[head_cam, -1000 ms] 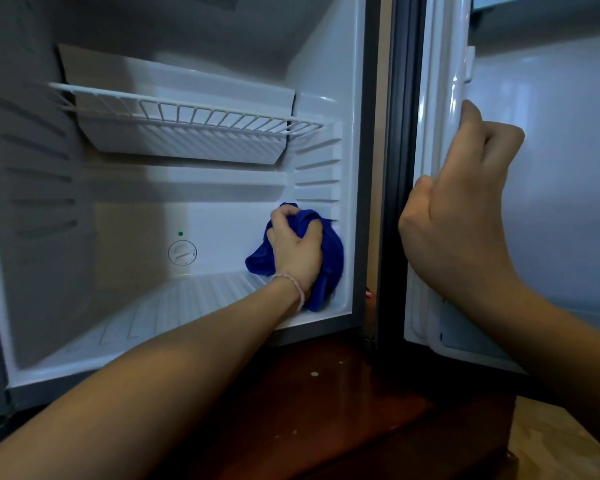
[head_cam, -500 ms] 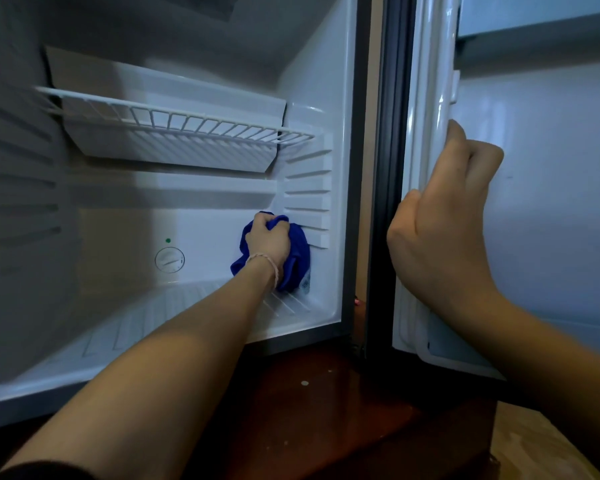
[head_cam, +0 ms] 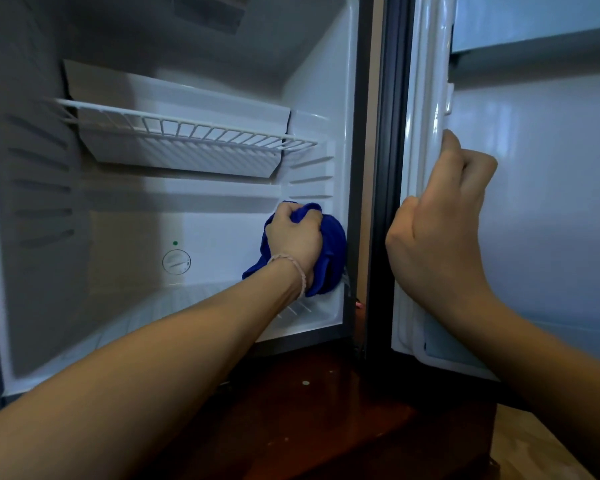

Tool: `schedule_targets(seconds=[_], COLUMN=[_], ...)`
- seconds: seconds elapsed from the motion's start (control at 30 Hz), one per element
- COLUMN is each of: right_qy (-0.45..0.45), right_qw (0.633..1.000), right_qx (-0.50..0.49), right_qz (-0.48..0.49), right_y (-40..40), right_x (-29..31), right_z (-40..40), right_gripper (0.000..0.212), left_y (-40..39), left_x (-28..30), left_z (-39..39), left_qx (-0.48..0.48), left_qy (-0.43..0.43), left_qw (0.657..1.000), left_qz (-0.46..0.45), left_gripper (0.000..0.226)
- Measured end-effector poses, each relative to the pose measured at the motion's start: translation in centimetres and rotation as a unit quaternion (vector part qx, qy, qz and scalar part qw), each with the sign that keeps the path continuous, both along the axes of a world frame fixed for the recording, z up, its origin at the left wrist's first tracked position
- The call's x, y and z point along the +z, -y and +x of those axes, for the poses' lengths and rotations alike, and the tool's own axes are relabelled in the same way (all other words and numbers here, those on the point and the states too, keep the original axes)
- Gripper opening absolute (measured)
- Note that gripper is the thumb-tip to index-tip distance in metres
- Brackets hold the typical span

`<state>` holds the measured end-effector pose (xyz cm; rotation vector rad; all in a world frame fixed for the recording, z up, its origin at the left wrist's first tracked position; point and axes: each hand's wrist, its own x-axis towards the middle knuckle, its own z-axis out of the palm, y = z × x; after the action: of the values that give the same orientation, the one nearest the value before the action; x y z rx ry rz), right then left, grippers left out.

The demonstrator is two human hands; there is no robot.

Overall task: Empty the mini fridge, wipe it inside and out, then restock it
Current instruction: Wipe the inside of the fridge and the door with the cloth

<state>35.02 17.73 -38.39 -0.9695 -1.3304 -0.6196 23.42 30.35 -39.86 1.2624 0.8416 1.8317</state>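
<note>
The mini fridge (head_cam: 319, 98) stands open in front of me with nothing stored inside. My left hand (head_cam: 293, 237) reaches deep into the lower right corner and grips a bunched blue cloth (head_cam: 333, 247), pressing it against the right inner wall near the back. A white wire shelf (head_cam: 187, 128) spans the upper part of the cavity. My right hand (head_cam: 437, 230) curls round the inner edge of the open fridge door (head_cam: 534, 202), holding it at about mid height.
A round thermostat dial (head_cam: 176, 261) with a green dot above it sits on the back wall. The fridge rests on a dark reddish wooden cabinet (head_cam: 309, 410). Light wooden floor (head_cam: 527, 448) shows at the lower right.
My left hand with the cloth went from the right wall's front to the back corner, then slightly forward and up along the wall. My right hand kept its hold on the door.
</note>
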Motion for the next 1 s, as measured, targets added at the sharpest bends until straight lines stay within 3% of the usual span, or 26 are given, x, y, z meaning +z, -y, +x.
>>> schedule_targets(seconds=[0.13,0.3,0.53,1.0], right_qy=[0.004,0.005,0.008,-0.003], right_qw=[1.0,1.0,1.0,1.0], right_qx=[0.004,0.007,-0.001,-0.012], right_qz=[0.003,0.002,0.004,0.001], right_y=[-0.1,-0.2,-0.2,0.0], right_x=[0.0,0.0,-0.1,0.0], right_z=[0.1,0.2,0.1,-0.1], right_gripper=[0.069,0.07,0.07,0.07], left_y=[-1.3,-4.1,-6.5,1.6], left_x=[0.4,1.1,2.0,1.4], left_z=[0.1,-1.4,-2.9,0.5], left_qx=[0.089,0.114,0.146,0.126], left_qy=[-0.062,-0.097,-0.125,-0.206], left_qw=[0.994,0.988,0.979,0.97], left_qz=[-0.017,-0.033,-0.073,0.0], left_gripper=[0.008,0.005,0.023,0.012])
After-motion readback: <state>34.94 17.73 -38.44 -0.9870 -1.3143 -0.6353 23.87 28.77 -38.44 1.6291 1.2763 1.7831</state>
